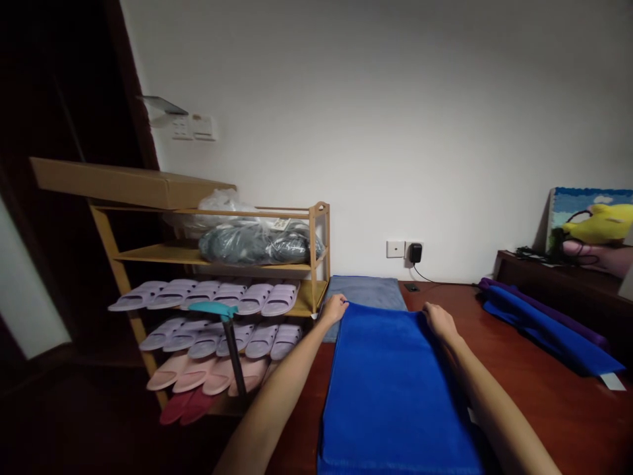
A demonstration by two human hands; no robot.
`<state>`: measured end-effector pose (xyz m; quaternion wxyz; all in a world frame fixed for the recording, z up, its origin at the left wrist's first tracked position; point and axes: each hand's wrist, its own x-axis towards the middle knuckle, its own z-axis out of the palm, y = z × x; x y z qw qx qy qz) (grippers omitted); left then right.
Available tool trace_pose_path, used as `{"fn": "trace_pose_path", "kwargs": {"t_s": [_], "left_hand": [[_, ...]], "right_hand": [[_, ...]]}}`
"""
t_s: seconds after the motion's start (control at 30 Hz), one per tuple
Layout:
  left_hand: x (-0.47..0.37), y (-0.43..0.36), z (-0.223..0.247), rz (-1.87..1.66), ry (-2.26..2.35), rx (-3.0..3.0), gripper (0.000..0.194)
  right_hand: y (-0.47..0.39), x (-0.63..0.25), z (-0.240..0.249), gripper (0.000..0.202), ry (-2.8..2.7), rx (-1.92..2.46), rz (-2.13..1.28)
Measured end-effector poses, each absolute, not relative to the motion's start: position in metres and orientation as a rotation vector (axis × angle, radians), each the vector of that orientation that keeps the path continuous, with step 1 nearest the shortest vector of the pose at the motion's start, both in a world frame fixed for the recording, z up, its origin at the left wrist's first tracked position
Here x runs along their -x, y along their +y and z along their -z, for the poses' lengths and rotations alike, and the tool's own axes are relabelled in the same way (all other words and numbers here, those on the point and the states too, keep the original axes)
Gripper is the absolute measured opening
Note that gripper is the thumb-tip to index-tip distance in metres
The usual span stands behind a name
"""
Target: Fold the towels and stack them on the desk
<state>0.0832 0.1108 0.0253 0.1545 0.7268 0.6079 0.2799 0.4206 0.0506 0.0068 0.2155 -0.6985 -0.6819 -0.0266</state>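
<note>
A bright blue cloth [388,389] lies spread lengthwise on the reddish-brown wooden table [524,369]. My left hand [335,309] pinches its far left corner, and my right hand [439,322] pinches the far right corner. Between the two hands the far edge runs nearly straight, sagging slightly. Just beyond it, partly covered, is a grey-blue cloth [368,290]. A small white tag [472,415] shows beside my right forearm.
At the left stands a wooden rack [314,264] with slippers [279,299], bagged items and a cardboard box [113,185]. A folded blue cloth [548,330] and a purple one lie right. A charger [415,252] is plugged into the wall.
</note>
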Motion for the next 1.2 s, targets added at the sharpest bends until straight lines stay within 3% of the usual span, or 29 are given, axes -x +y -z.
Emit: {"fn": "trace_pose_path", "kwargs": {"t_s": [0.1,0.4,0.77,0.93,1.07,1.2], "left_hand": [[-0.089,0.103,-0.029,-0.816,1.831,-2.169,0.019],[-0.130,0.071,-0.002,-0.488,1.505,-2.602,0.059],[-0.138,0.054,0.000,-0.465,1.610,-2.676,0.060],[-0.133,-0.004,-0.008,-0.529,1.491,-2.861,0.060],[-0.105,-0.062,0.002,-0.330,1.179,-2.883,0.070],[-0.092,-0.088,0.001,-0.222,1.160,-2.800,0.067]], "right_hand": [[0.047,-0.411,-0.012,0.033,-1.883,1.961,0.119],[0.047,-0.352,0.016,0.078,-2.025,2.004,-0.169],[0.028,-0.343,0.011,0.073,-1.991,2.072,-0.072],[-0.018,-0.334,0.006,0.074,-1.975,2.028,0.034],[-0.070,-0.337,0.018,0.079,-2.144,1.929,-0.144],[-0.097,-0.340,0.019,0.080,-2.228,1.936,-0.141]]}}
